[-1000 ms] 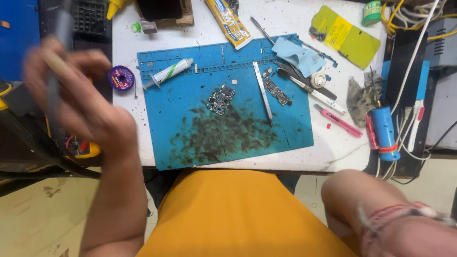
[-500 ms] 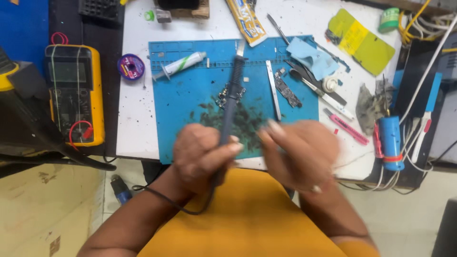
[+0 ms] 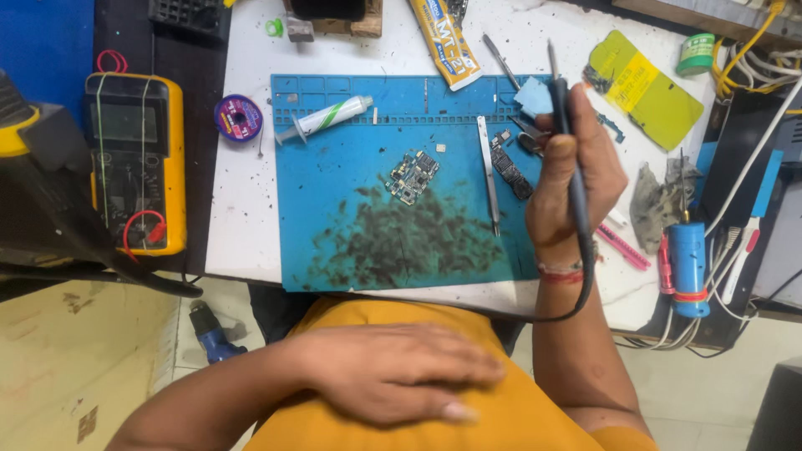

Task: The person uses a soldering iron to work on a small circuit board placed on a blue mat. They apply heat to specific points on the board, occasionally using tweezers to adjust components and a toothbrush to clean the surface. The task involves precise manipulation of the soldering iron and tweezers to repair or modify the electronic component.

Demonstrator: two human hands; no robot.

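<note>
My right hand point(image 3: 576, 175) is closed around a black soldering iron point(image 3: 561, 100), held upright with its thin tip pointing away over the right edge of the blue work mat point(image 3: 334, 242). Its black cord loops down past my wrist. My left hand point(image 3: 393, 372) lies flat with fingers spread on my orange-clothed lap, holding nothing. A small circuit board point(image 3: 412, 176) sits near the middle of the mat, left of my right hand. Metal tweezers point(image 3: 488, 174) and another dark board piece point(image 3: 510, 167) lie between them.
A syringe of paste point(image 3: 324, 119) lies at the mat's top left, a purple solder-wick spool point(image 3: 238, 117) beside it. A yellow multimeter point(image 3: 134, 159) is at left. A yellow-green card point(image 3: 643, 88), pink tool point(image 3: 622, 246), blue cylinder point(image 3: 687, 259) and cables crowd the right.
A second ago my left hand held the iron high at the left. Both hands then met on it over the mat. Now my right hand holds it and my left has dropped to my lap.
</note>
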